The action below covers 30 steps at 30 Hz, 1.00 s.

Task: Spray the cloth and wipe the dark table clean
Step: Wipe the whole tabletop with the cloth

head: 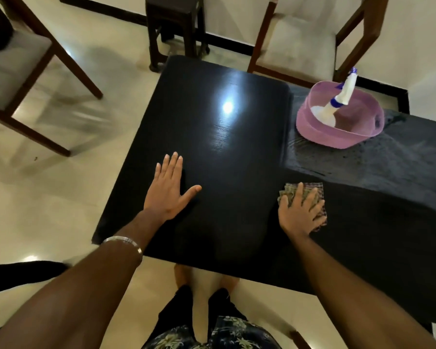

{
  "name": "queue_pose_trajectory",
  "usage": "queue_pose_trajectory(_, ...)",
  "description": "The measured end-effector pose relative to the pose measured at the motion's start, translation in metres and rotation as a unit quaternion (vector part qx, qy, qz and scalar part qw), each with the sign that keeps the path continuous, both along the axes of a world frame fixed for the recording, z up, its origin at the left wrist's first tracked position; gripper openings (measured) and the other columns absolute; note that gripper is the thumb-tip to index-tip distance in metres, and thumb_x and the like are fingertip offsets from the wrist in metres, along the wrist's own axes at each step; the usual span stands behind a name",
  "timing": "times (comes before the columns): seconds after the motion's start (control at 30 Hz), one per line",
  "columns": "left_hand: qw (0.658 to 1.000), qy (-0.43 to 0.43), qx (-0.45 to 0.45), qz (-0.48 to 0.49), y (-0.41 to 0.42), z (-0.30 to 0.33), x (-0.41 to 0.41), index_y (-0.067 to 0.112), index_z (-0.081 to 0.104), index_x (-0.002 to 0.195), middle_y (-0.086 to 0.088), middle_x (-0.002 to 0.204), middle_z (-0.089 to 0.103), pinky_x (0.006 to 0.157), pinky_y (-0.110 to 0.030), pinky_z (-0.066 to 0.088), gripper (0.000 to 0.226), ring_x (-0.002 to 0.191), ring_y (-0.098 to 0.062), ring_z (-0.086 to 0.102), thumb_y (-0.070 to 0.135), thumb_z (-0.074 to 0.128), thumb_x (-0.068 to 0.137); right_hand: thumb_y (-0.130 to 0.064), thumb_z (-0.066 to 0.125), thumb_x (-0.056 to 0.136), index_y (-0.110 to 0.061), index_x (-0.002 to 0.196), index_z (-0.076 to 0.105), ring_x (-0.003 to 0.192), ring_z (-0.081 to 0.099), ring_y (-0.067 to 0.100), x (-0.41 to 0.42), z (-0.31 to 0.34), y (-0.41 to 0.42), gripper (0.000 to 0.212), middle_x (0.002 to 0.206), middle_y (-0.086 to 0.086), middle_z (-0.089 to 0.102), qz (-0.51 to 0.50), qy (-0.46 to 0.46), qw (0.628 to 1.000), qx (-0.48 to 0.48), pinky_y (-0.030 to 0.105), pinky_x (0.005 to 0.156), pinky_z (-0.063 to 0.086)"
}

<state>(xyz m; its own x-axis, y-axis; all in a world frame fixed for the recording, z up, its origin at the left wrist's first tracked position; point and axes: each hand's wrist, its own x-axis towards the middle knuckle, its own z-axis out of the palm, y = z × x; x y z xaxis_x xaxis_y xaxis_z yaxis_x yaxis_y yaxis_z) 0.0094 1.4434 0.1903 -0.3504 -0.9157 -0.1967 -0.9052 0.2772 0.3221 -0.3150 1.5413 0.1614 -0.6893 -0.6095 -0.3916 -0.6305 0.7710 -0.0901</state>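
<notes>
Checked cloth (310, 197) flat on dark worktop (227, 152), toward near edge. Right hand (298, 212) spread open, palm down, pressing on cloth; no grip, cloth partly hidden beneath fingers. Left hand (168, 191) left of cloth, well apart, open flat on bare worktop, thumb out, holding nothing. Both forearms extended forward; bangle (122, 241) on left wrist. Spray bottle (337, 102) tilted inside pink basin (320, 129), beyond cloth. Worktop surface beside basin dull, smeared.

Glossy cream tile floor (61, 187), light glare. White walls (418, 41), black skirting. Two cushioned wooden chairs (302, 39), dark wooden stool (174, 23) between.
</notes>
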Motion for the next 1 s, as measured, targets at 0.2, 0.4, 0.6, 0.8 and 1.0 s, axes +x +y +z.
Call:
queue_pose_trajectory(0.2, 1.0, 0.005, 0.005, 0.023, -0.005, -0.008, 0.052, 0.011, -0.001, 0.156, -0.005, 0.165, -0.007, 0.123, -0.04, -0.005, 0.099, 0.15, -0.019, -0.015, 0.079, 0.012, 0.086, -0.052, 0.039, 0.098, -0.039, 0.159, 0.009, 0.152, -0.005, 0.039, 0.121, -0.006, -0.047, 0.069, 0.169, 0.005, -0.002, 0.151, 0.008, 0.987, -0.047, 0.068, 0.116, -0.002)
queue_pose_trajectory(0.4, 0.999, 0.031, -0.013, 0.036, -0.008, -0.009, 0.078, 0.009, 0.004, 0.157, -0.006, 0.165, -0.003, 0.124, -0.041, -0.001, 0.098, 0.151, -0.02, -0.01, 0.077, 0.017, 0.087, -0.056, 0.035, 0.097, -0.042, 0.158, 0.006, 0.153, -0.014, 0.034, 0.245, -0.003, -0.068, 0.069, 0.168, -0.001, -0.007, 0.348, -0.041, 0.935, -0.059, 0.066, 0.116, -0.01)
queue_pose_trajectory(0.6, 1.0, 0.019, -0.009, 0.01, -0.012, -0.006, 0.071, 0.01, 0.0, 0.156, -0.007, 0.165, -0.007, 0.124, -0.041, -0.004, 0.1, 0.151, -0.02, -0.013, 0.079, 0.007, 0.085, -0.061, 0.03, 0.1, -0.038, 0.159, 0.008, 0.148, -0.029, 0.03, 0.275, 0.002, -0.043, 0.067, 0.167, -0.001, -0.017, 0.538, -0.09, 0.838, -0.021, 0.063, 0.118, -0.012)
queue_pose_trajectory(0.8, 0.999, 0.007, -0.005, -0.031, -0.008, -0.004, 0.017, 0.01, -0.001, 0.156, -0.007, 0.165, -0.007, 0.123, -0.04, -0.006, 0.098, 0.151, -0.019, -0.014, 0.078, 0.01, 0.086, -0.06, 0.031, 0.099, -0.041, 0.157, 0.012, 0.151, -0.022, 0.027, 0.204, -0.005, -0.011, 0.064, 0.168, -0.001, -0.007, 0.519, -0.09, 0.848, -0.058, 0.063, 0.119, -0.007)
queue_pose_trajectory(1.0, 0.997, 0.022, -0.008, -0.07, 0.006, 0.004, -0.067, 0.009, 0.0, 0.156, -0.006, 0.165, -0.007, 0.123, -0.039, -0.007, 0.097, 0.151, -0.019, -0.014, 0.076, 0.013, 0.087, -0.059, 0.026, 0.1, -0.043, 0.158, 0.008, 0.153, -0.015, 0.027, 0.111, -0.002, 0.022, 0.063, 0.164, -0.009, -0.015, 0.452, -0.073, 0.886, -0.071, 0.061, 0.119, -0.008)
